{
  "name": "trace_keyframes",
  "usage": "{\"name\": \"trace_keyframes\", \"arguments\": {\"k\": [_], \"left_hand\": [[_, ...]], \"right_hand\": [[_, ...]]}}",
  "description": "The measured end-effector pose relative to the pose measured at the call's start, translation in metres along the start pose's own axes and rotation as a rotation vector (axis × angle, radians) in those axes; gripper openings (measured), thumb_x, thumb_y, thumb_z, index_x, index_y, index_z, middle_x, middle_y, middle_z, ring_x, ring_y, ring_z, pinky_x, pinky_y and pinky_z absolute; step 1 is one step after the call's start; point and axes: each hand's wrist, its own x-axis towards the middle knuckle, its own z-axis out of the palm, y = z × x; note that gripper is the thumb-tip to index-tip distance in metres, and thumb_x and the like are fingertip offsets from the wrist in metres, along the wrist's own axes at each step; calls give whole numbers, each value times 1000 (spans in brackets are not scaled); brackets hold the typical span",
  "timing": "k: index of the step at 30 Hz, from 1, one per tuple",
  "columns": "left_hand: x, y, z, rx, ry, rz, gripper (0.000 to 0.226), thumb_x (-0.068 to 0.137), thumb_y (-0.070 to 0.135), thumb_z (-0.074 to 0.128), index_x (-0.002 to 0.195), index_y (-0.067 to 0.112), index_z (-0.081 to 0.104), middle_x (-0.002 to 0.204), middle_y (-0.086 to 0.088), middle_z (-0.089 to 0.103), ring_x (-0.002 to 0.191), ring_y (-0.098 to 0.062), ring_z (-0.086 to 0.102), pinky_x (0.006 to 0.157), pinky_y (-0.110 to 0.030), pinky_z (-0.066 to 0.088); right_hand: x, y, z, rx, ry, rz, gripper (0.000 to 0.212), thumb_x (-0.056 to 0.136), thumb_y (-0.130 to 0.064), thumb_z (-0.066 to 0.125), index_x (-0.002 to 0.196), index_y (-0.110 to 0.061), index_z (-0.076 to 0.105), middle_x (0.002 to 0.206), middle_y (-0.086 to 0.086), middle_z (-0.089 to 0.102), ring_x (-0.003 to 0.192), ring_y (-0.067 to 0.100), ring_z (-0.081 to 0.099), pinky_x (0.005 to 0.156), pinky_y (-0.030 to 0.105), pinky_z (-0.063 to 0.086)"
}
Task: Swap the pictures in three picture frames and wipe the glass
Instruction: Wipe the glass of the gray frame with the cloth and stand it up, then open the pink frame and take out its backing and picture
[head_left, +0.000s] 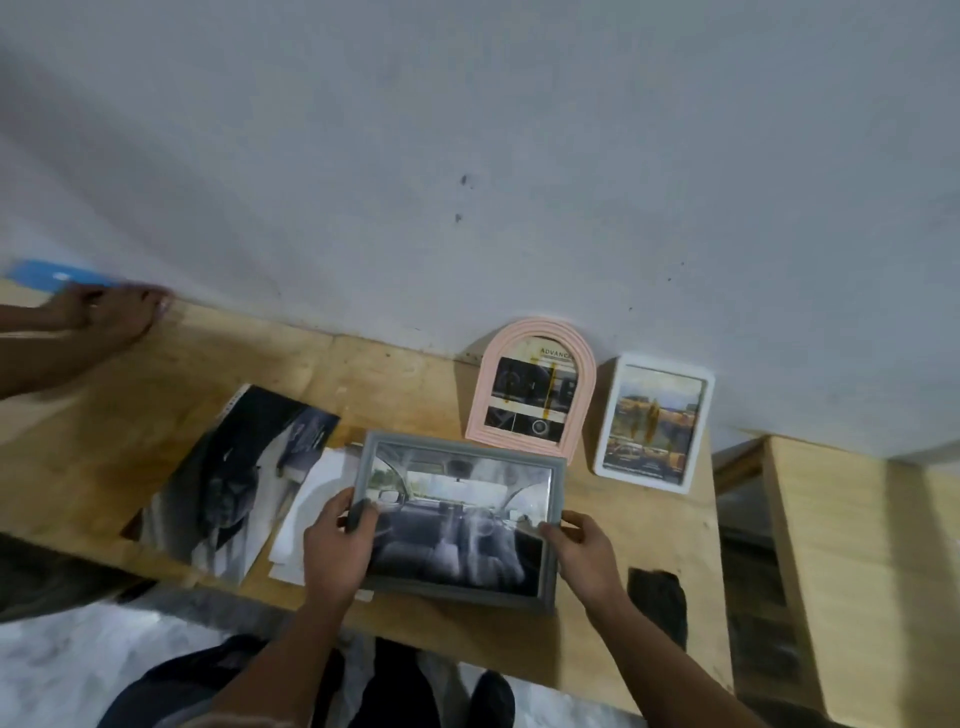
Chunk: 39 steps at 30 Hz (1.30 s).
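Observation:
A grey rectangular picture frame (457, 519) with a car-interior picture behind its glass sits tilted at the front of the wooden table (156, 389). My left hand (337, 545) grips its left edge, thumb on the glass. My right hand (582, 545) grips its right edge. Behind it, a pink arched frame (530, 389) leans upright against the wall. To its right stands a white rectangular frame (654, 421) holding a yellowish landscape picture. A dark magazine page (234, 483) and white paper sheets (311, 499) lie left of the grey frame.
Another person's hand (109, 312) rests on the table's far left edge beside a blue card (52, 275). A dark cloth (657, 597) lies at the table's front right. The grey wall (467, 156) runs behind. A second wooden surface (857, 545) stands to the right across a gap.

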Motion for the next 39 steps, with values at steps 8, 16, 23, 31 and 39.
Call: {"name": "trace_keyframes", "arguments": {"k": [8, 16, 23, 31, 39], "left_hand": [[120, 61, -67, 17, 104, 111, 48, 97, 29, 69, 141, 16, 56, 123, -9, 69, 116, -34, 63, 96, -42, 50], [241, 92, -69, 7, -43, 126, 33, 96, 37, 66, 124, 21, 65, 108, -3, 71, 99, -25, 67, 77, -35, 49], [296, 103, -44, -13, -97, 126, 40, 95, 39, 69, 130, 21, 64, 117, -3, 72, 106, -25, 67, 89, -40, 55], [316, 105, -34, 10, -90, 175, 46, 96, 35, 66, 138, 18, 57, 126, -8, 68, 114, -30, 65, 93, -42, 53], [224, 104, 13, 104, 47, 316, 66, 95, 36, 67, 153, 34, 36, 158, -1, 32, 143, -31, 40, 108, -53, 48]], "right_hand": [[28, -100, 96, -13, -75, -218, 34, 95, -20, 73, 126, -25, 60, 118, -2, 68, 108, 12, 66, 72, 11, 54], [89, -168, 158, -2, -4, -208, 29, 96, -25, 72, 123, -17, 64, 118, -7, 67, 116, 18, 64, 98, 35, 53], [132, -194, 179, -27, 105, -185, 38, 92, -33, 73, 127, -20, 63, 121, -3, 72, 112, 22, 66, 102, 48, 53], [139, -185, 186, -40, 93, -188, 50, 93, -34, 71, 138, -20, 57, 134, -2, 68, 124, 21, 64, 108, 49, 51], [104, -156, 147, -89, 161, -288, 52, 98, -27, 68, 148, -24, 51, 140, -7, 61, 120, 13, 63, 96, 34, 58]]}}
